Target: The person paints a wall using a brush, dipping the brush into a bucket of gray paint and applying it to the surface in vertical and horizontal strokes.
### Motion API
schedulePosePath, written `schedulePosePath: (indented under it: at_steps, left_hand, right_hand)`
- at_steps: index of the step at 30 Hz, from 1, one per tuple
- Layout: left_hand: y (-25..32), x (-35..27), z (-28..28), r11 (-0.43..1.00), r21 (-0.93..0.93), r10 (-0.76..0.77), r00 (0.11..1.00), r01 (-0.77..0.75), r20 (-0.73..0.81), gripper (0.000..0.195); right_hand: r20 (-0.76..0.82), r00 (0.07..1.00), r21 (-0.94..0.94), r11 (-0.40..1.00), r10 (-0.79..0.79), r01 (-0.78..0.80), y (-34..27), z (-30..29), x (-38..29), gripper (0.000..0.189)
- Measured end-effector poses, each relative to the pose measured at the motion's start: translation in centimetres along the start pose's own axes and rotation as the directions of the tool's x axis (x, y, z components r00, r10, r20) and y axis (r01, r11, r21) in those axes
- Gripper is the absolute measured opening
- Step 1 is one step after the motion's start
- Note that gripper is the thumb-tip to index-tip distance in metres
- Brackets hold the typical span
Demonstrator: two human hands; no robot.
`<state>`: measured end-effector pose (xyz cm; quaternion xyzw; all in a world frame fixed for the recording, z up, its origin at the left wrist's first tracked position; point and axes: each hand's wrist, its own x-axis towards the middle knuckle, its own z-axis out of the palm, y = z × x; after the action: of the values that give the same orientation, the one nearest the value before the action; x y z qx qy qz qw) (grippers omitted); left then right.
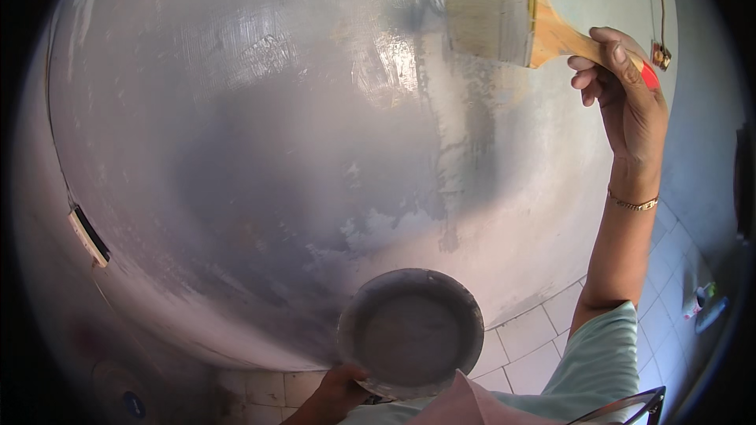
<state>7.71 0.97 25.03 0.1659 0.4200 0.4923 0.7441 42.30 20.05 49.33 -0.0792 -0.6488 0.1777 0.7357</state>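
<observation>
My right hand [629, 79] grips the wooden handle of a wide flat paintbrush [555, 29], whose handle end is red. The brush's bristles [472, 18] point left, at the upper part of the wall [283, 147]; blur hides whether they touch it. Wet, glossy streaks and darker damp patches mark the wall around and left of the bristles. Low in the view, my left hand [342, 392] holds a round dark bowl [413, 336] by its rim, close to my body. What the bowl contains looks grey and is too dim to tell.
A cable runs down the left side of the wall to a white electrical box [88, 236]. At upper right, another wire ends at a small wall fitting [661, 56]. Pale tiles [525, 333] line the area below the painted wall. Small coloured items [703, 304] appear at far right.
</observation>
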Motion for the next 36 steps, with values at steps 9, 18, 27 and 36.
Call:
schedulePosePath:
  at_steps: [9, 18, 27, 36]
  left_hand:
    - [0.5, 0.7, 2.9, 0.995, 0.088, -0.033, 0.996, 0.04, -0.079, 0.065]
    - [0.3, 0.6, 2.9, 0.999, 0.047, 0.025, 0.998, -0.023, -0.051, 0.063]
    - [0.6, 0.2, 2.1, 1.0, -0.023, 0.015, 0.996, -0.017, -0.086, 0.058]
    - [-1.0, -0.7, -0.4, 0.984, -0.176, 0.017, 0.999, -0.022, -0.028, 0.054]
  right_hand:
    - [0.226, 0.974, -0.113, 0.992, -0.029, 0.056, 0.1, 1.6, 2.1, 0.029]
    - [0.366, 0.93, -0.202, 0.978, 0.019, 0.059, 0.3, 3.1, 2.8, 0.02]
    - [0.302, 0.943, -0.162, 0.967, -0.143, 0.199, -2.3, 7.7, 3.6, 0.03]
    - [0.372, 0.922, -0.19, 0.963, -0.11, 0.192, -3.4, 11.7, 3.9, 0.032]
